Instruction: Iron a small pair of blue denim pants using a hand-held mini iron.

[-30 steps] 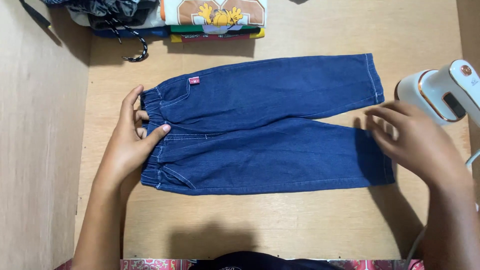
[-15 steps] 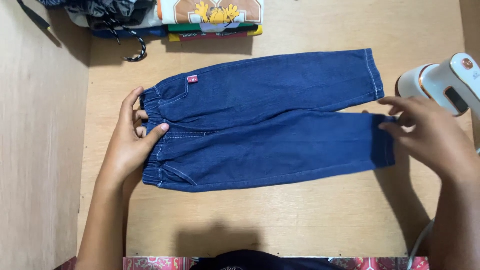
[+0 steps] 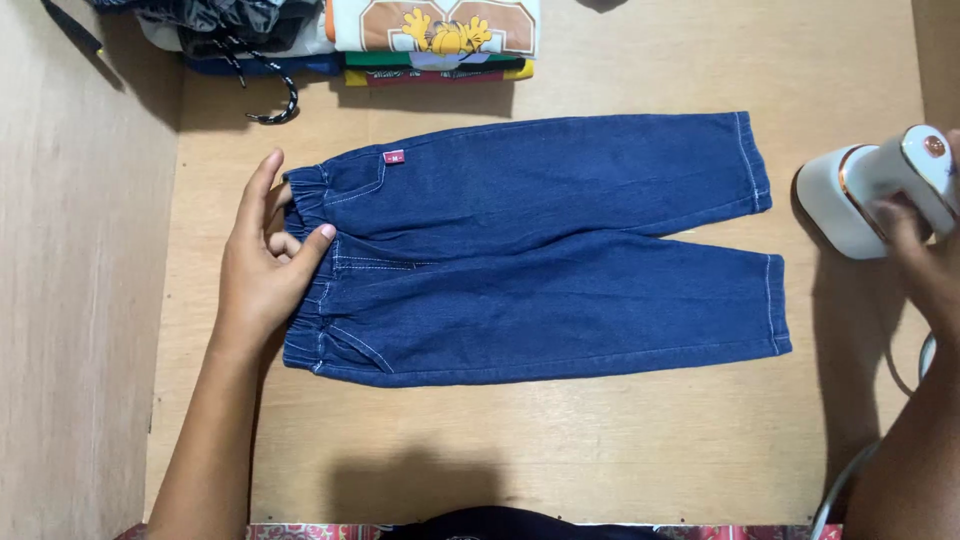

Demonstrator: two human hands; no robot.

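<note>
One pair of small blue denim trousers [image 3: 540, 250] lies flat at the middle of the wooden table [image 3: 560, 440], waistband to the left, both legs running right, hems well short of the right edge. A bare strip of wood is open along the near edge and to the left of the waistband. Left hand [image 3: 265, 265] rests on the elastic waistband, thumb and fingers drawn together, pinching the gathered cloth. Right hand [image 3: 925, 255] is apart from the trousers, fingers curled around the handle of one white handheld steamer [image 3: 875, 195] with rose-gold trim; its cord trails toward the near right corner. One small red square tag [image 3: 394, 157] sits on the upper waistband. Far edge: one stack of folded clothes [image 3: 435, 40] and a dark heap with a striped drawstring [image 3: 275, 95].
</note>
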